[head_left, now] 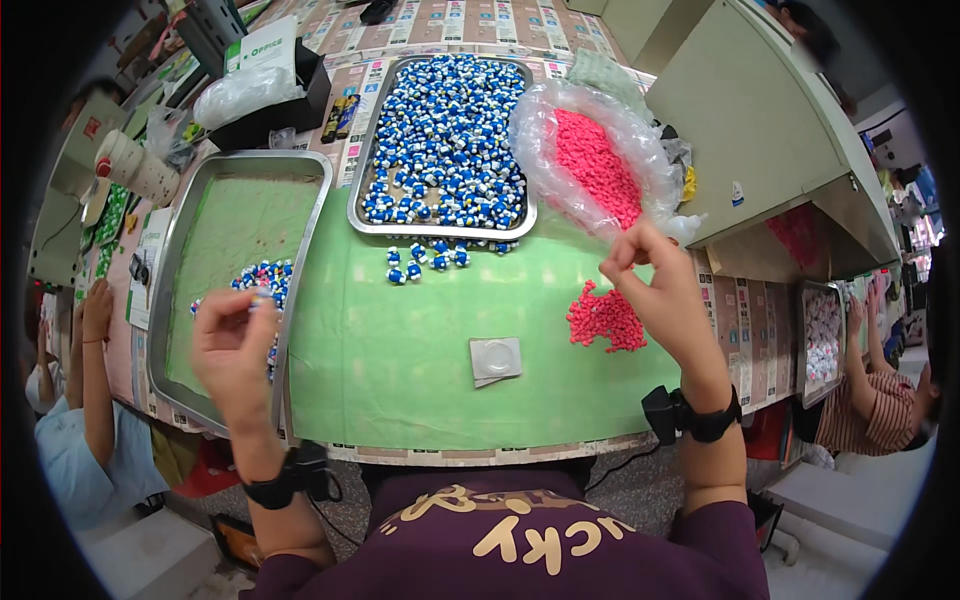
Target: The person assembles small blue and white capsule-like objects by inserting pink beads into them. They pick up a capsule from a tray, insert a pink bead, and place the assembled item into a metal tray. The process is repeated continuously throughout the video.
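Note:
Over the right edge of the left metal tray [318,190], my left hand [232,345] pinches a small blue-and-white plastic piece [262,295]. Beneath it in that tray lies a cluster of similar pieces with bits of pink [275,272]. On the right, my right hand [655,285] is raised above a loose pile of small pink-red pieces [605,318], thumb and fingertips pressed together. Whatever those fingertips hold, if anything, is too small to make out. Several blue-and-white pieces [428,258] lie loose on the green cloth [400,350], in front of the far tray.
A far metal tray [355,205] is heaped with blue-and-white pieces. Beside it, a clear plastic bag [535,120] gapes around more pink-red pieces. A small square white packet [496,358] lies mid-cloth. A grey cabinet [765,130] stands right; a black box [270,125] stands back left. Co-workers sit on both sides.

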`<action>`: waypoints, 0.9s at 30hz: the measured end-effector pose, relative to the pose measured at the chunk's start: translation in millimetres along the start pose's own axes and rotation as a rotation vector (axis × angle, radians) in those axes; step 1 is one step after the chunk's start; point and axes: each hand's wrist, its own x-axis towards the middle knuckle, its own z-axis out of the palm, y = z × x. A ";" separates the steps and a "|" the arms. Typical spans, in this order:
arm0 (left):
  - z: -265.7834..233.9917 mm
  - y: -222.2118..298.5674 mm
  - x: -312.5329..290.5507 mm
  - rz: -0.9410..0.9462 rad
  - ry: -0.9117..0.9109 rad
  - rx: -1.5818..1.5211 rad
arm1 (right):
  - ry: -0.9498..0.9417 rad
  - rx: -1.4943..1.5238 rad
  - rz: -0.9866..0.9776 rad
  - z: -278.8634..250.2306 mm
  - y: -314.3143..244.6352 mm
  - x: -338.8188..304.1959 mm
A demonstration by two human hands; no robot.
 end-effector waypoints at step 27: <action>150.6 -13.2 10.3 0.363 -0.707 0.570 | -0.116 -0.220 -0.056 14.1 18.1 -1.2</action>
